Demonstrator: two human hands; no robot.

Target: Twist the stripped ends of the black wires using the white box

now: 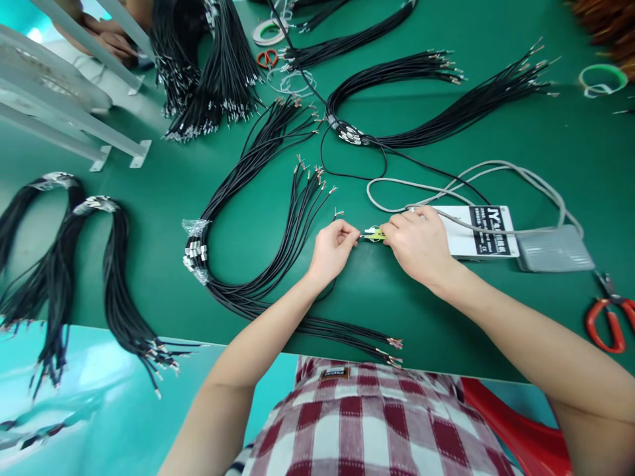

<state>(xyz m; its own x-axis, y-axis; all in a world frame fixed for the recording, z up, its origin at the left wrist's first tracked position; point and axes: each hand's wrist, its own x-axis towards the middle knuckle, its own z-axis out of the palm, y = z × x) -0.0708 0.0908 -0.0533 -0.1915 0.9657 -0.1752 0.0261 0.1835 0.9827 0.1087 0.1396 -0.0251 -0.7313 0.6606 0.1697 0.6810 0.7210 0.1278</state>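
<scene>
My left hand (333, 250) is closed in a pinch on the end of a thin black cable, most of which is hidden behind my fingers and wrist. Facing it, my right hand (419, 241) is closed round a small yellow-green and white piece (375, 234), whose kind I cannot make out. The two hands are a short gap apart, and the piece fills that gap. Left of them curves a black cable bundle (233, 178), wrapped in clear film at its connectors, with stripped wire ends fanned out. A white labelled box (459, 231) lies just beyond my right hand.
A grey cable (536, 173) loops over the box beside a grey plastic case (555, 250). Red-handled cutters (610, 320) lie at right. More black bundles (421, 132) cover the green table (560, 152). White metal legs (94, 125) stand at left, near another person's hand (116, 47).
</scene>
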